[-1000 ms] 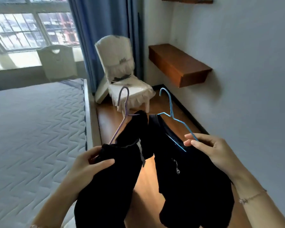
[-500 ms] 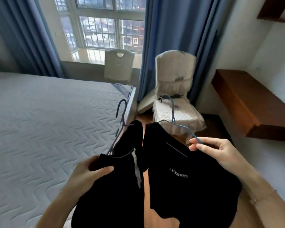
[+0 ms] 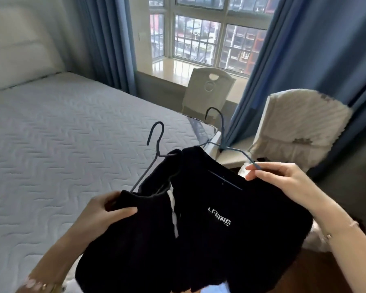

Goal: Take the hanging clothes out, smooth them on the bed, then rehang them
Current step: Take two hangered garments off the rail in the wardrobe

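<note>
I hold two black garments on wire hangers in front of me, by the bed's corner. My left hand [image 3: 106, 212] grips the shoulder of the left black garment [image 3: 131, 246], which hangs on a dark hanger [image 3: 154, 144]. My right hand [image 3: 283, 178] pinches the arm of a blue hanger [image 3: 222, 138] carrying a black shirt with a white logo [image 3: 230, 229]. The bed [image 3: 61, 155], covered with a grey quilted mattress, stretches out to the left.
A white padded chair [image 3: 300, 132] stands at the right near blue curtains [image 3: 317, 60]. A second pale chair back [image 3: 207, 89] sits under the window [image 3: 209, 34]. The cream headboard [image 3: 19, 43] rises at the far left. Wooden floor shows at the lower right.
My view has swung left toward the bed and window; the wall shelf has left the frame. Both hands keep the same hold on the hangers and garments, now nearer the mattress.
</note>
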Demonstrator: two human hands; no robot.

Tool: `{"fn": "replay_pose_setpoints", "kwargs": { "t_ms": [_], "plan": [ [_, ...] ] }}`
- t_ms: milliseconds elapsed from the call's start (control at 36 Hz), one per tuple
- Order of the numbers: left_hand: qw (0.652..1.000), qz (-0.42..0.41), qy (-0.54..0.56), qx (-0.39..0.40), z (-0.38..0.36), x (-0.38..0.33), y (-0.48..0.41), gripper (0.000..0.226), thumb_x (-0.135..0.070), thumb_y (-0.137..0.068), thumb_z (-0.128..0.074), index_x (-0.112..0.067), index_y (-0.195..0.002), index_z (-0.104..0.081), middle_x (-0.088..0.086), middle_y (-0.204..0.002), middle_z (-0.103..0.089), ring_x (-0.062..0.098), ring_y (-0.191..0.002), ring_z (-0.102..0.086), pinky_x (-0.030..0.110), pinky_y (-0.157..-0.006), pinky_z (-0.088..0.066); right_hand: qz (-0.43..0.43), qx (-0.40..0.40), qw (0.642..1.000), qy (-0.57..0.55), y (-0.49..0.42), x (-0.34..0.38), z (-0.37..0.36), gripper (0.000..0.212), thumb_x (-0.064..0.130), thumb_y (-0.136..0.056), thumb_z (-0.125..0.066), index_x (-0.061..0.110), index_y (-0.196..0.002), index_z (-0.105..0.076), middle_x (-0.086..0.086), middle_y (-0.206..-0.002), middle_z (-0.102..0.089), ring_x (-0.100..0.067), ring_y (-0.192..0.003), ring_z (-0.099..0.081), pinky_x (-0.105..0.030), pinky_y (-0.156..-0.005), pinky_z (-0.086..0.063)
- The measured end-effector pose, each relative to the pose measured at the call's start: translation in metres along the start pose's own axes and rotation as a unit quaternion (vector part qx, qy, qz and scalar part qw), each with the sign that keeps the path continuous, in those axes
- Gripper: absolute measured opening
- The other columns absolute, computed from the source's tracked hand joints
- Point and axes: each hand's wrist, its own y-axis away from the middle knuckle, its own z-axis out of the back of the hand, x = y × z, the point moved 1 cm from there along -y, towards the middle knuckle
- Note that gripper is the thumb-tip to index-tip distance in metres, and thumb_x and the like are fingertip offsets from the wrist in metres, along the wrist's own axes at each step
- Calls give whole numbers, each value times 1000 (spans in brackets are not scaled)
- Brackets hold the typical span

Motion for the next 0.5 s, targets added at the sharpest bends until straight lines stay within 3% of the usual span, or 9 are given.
{"fn": "replay_pose_setpoints", "kwargs": {
  "t_ms": [56, 139, 222, 361, 417, 444, 500],
  "plan": [
    [1000, 15, 3, -27, -10, -3, -35, 17, -7, -75, -76, -21, -85, -74, -2, -81, -77, 9, -72, -73, 9, -54, -52, 7, 33, 999, -12, -55, -14, 14, 44, 57, -63, -72, 25, -94, -76, -4, -88, -76, -7, -87, -69, -14, -86, -49],
    [998, 44, 22, -46, -26, -18, -82, 17, -15, -74, -77, -28, -85, -76, -1, -86, -77, 12, -79, -74, 16, -62, -54, 8, 88, 996, -19, -138, -31, 35, 22, 27, -74, -65, 20, -91, -75, -1, -83, -76, -5, -79, -68, -12, -80, -50],
    [996, 60, 48, -54, -39, -37, -128, 33, -43, -56, -85, -33, -86, -76, -3, -89, -77, 11, -83, -74, 17, -65, -55, 14, 140, 990, 0, -215, -38, 55, 22, 23, -78, -62, 13, -93, -74, 2, -88, -76, -3, -83, -67, -17, -88, -49],
    [990, 90, 34, -105, -39, -49, -195, 18, -20, -73, -76, -31, -87, -75, -5, -92, -77, 9, -85, -72, 24, -77, -53, 22, 223, 973, 49, -329, -49, 72, 20, 20, -84, -61, 9, -92, -76, 7, -100, -75, -5, -94, -67, -25, -99, -44],
    [987, 101, 25, -126, -33, -47, -217, 16, -15, -78, -73, -29, -87, -76, -5, -91, -77, 9, -86, -72, 22, -77, -53, 33, 242, 968, 61, -371, -50, 70, 24, 27, -83, -62, 10, -94, -75, 5, -97, -75, -11, -98, -67, -22, -99, -43],
    [985, 107, 23, -136, -27, -45, -227, 14, -16, -80, -72, -29, -85, -77, -6, -90, -77, 9, -86, -72, 20, -74, -54, 44, 249, 965, 66, -392, -50, 68, 34, 39, -79, -65, 10, -95, -74, 4, -96, -75, -11, -98, -67, -21, -98, -43],
    [981, 113, 17, -154, -11, -42, -247, 13, -37, -71, -78, -32, -83, -77, -10, -86, -77, 3, -82, -72, 11, -66, -53, 65, 260, 960, 80, -433, -51, 64, 59, 63, -67, -67, 11, -94, -74, 5, -95, -75, -10, -94, -67, -22, -96, -45]
  ]
}}
